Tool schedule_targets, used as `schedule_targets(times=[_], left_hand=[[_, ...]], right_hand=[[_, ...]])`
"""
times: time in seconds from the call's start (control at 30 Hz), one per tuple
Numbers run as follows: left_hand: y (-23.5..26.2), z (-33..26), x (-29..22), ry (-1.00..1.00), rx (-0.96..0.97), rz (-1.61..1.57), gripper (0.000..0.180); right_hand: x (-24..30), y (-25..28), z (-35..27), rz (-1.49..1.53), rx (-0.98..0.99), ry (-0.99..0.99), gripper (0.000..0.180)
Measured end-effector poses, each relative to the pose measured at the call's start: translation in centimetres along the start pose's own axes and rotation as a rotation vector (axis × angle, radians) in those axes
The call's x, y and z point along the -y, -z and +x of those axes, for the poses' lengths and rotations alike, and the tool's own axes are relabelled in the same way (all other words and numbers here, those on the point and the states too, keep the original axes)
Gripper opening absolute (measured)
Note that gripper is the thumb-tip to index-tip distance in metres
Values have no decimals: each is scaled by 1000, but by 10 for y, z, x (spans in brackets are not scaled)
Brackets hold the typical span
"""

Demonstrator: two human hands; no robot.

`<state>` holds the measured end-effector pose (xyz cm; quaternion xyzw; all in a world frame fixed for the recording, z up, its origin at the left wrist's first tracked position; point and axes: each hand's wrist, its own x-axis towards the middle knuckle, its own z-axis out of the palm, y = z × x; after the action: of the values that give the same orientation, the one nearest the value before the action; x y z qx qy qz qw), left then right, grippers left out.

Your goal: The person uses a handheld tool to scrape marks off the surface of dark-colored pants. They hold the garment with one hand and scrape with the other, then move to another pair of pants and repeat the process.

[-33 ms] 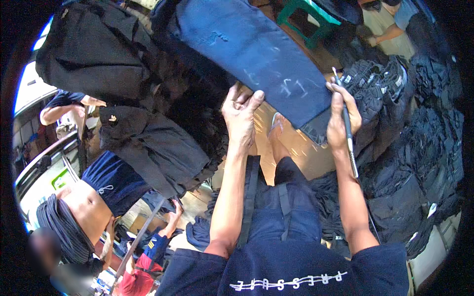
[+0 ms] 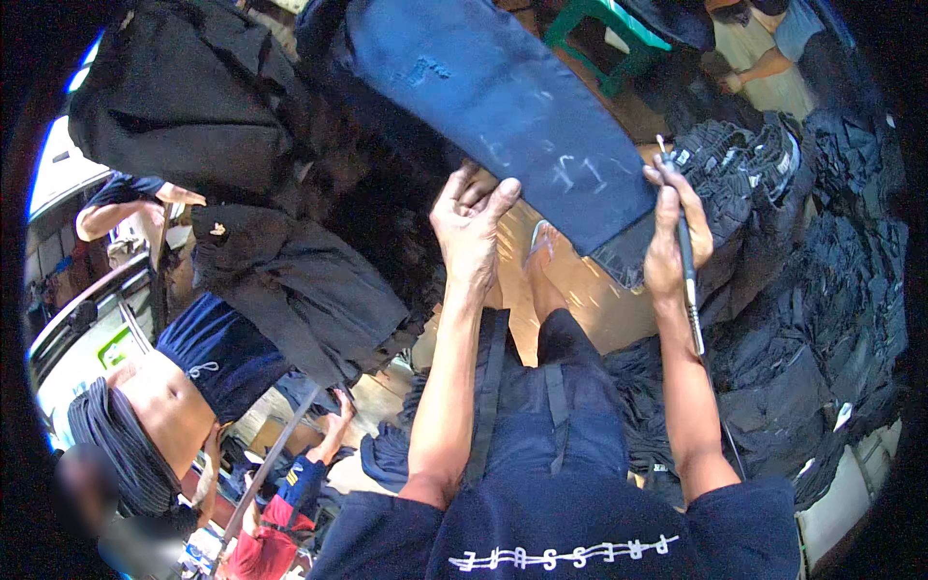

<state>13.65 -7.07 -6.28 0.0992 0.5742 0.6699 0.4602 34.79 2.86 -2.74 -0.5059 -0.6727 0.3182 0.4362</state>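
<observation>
The top edge is cutting off my blue cloth (image 2: 512,111) and a green stool (image 2: 646,34); shadow is obscuring my left grip (image 2: 472,220) at its fingertips.

Fingers (image 2: 696,215) hold blue cloth (image 2: 551,135) and slim tool (image 2: 688,266)

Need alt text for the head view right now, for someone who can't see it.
Two bare hands meet a dark blue fabric with pale marks: the left hand at its left edge, the right hand at its right edge, also holding a slim pen-like tool. Dark garments heap at right; beyond is a green stool.
</observation>
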Motion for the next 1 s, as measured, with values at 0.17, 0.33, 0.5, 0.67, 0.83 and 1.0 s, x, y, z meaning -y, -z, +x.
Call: schedule_targets(times=[0.17, 0.33, 0.5, 0.67, 0.83, 1.0], left_hand=[[-13, 4, -25, 110, -144, 153, 51], [-16, 14, -20, 99, -154, 195, 51], [-22, 12, -31, 145, -148, 164, 52], [-18, 11, -31, 162, -61, 258, 61], [-2, -12, -20, 23, -119, 393, 71], [3, -67, -70, -1, -39, 578, 43]], right_hand=[[14, -7, -1, 19, 198, 44, 37], [14, -29, 12, -135, 234, 181, 30], [0, -32, 25, 142, 17, -38, 33], [-12, -34, 24, 197, -79, -180, 25], [-10, -33, 22, 42, -129, -195, 21], [-12, -34, 24, 84, -177, -196, 33]])
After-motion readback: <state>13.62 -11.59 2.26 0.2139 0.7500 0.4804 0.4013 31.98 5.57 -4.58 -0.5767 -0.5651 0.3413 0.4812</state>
